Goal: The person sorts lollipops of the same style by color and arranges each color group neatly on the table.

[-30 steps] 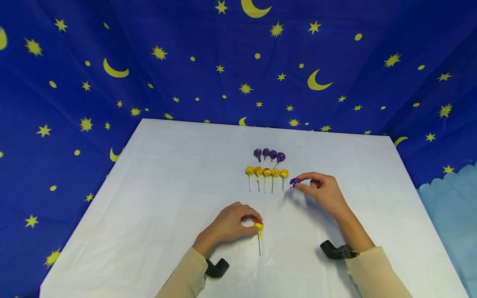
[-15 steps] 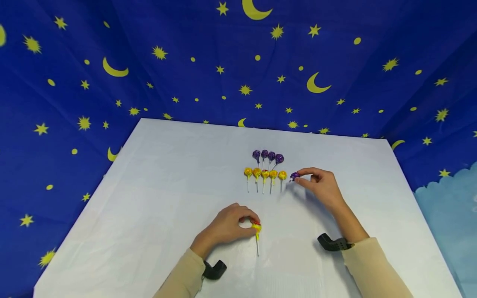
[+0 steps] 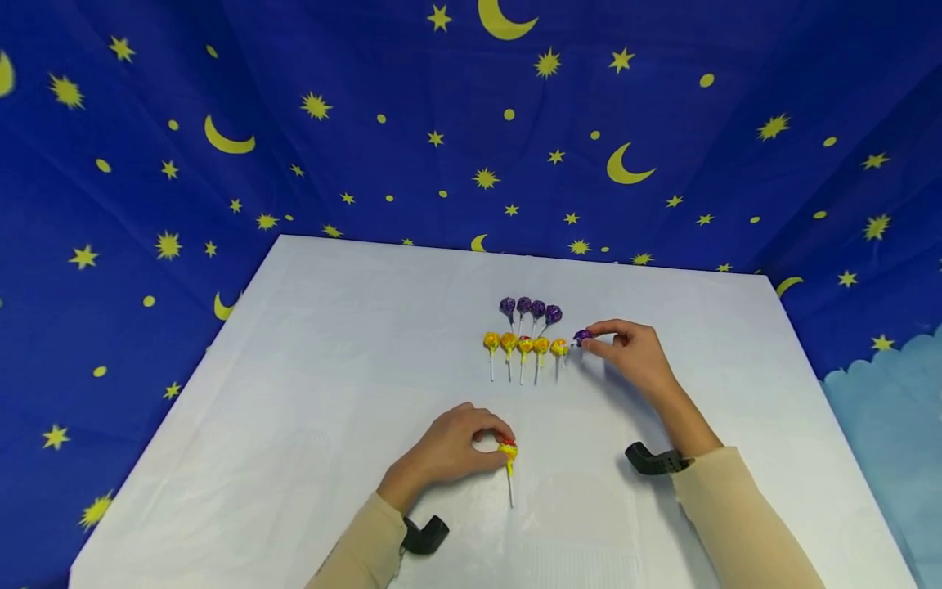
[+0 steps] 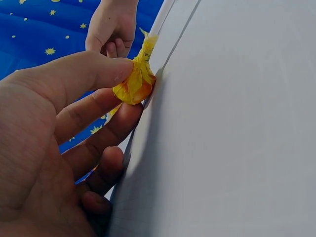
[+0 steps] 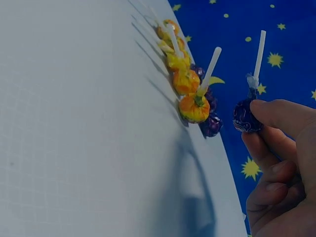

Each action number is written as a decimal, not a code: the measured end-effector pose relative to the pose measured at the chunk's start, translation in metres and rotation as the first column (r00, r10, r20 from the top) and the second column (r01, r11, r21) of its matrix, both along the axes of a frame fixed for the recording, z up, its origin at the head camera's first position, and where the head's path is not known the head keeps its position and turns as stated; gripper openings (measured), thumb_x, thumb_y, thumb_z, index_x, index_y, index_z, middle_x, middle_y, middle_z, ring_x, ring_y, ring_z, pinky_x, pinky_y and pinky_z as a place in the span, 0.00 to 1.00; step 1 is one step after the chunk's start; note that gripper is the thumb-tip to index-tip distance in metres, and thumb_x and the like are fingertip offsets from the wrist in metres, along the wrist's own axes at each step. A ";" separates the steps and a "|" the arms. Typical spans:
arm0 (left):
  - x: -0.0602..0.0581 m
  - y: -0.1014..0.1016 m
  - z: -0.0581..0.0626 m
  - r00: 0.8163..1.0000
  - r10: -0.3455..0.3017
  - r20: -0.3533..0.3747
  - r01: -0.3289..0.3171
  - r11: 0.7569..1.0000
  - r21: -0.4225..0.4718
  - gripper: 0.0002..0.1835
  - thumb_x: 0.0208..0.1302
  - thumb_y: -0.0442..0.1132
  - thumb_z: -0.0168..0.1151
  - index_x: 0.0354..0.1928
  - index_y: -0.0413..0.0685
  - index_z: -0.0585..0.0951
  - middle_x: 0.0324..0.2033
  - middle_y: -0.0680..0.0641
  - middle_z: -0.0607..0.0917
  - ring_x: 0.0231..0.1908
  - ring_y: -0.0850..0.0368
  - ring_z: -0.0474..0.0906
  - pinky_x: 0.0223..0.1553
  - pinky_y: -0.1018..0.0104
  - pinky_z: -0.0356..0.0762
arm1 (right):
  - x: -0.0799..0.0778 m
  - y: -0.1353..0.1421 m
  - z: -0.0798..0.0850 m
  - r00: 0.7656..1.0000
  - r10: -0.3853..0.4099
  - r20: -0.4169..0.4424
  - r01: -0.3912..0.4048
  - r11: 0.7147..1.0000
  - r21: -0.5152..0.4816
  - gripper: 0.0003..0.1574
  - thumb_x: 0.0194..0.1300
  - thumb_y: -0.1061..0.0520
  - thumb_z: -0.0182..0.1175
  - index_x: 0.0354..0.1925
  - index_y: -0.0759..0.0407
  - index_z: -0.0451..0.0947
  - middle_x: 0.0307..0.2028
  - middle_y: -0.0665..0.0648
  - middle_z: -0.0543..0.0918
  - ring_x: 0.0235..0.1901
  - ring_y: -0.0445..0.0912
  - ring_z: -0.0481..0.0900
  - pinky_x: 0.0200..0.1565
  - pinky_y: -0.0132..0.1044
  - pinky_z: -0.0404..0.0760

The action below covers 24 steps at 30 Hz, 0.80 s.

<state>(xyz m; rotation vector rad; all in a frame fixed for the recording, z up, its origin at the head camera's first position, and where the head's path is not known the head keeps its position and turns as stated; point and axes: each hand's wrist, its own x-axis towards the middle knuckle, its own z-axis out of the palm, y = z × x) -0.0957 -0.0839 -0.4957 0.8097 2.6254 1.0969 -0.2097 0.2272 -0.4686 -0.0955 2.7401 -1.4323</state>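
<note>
My left hand (image 3: 458,443) pinches the wrapped head of a yellow lollipop (image 3: 509,450) at the table's near middle, its white stick pointing toward me. In the left wrist view the thumb presses on the yellow wrapper (image 4: 136,86). Farther right, my right hand (image 3: 634,356) holds a purple lollipop (image 3: 582,336) by its head between thumb and fingers. Seen from the right wrist, that purple lollipop (image 5: 248,116) is off the table with its stick up. Just left of it lies the end yellow lollipop (image 3: 559,348) of a row.
Several yellow lollipops (image 3: 525,345) lie side by side on the white table (image 3: 353,343). Behind them several purple lollipops (image 3: 538,308) form a second row, their sticks reaching toward the yellow heads. A blue cloth (image 3: 412,106) with stars and moons hangs beyond the table edge.
My right hand has moved away from me, carrying the purple lollipop from beside the yellow sticks to level with the yellow heads. The left hand keeps its pinch in nearly the same place.
</note>
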 end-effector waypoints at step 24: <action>-0.001 0.000 -0.001 1.000 0.001 0.022 -0.001 1.000 0.005 0.09 0.58 0.53 0.67 0.42 0.69 0.83 0.32 0.70 0.79 0.31 0.62 0.67 0.33 0.69 0.64 | -0.024 -0.009 -0.013 0.998 -0.057 0.006 0.057 0.997 -0.044 0.24 0.55 0.42 0.70 0.46 0.52 0.83 0.35 0.57 0.81 0.21 0.45 0.65 0.23 0.36 0.65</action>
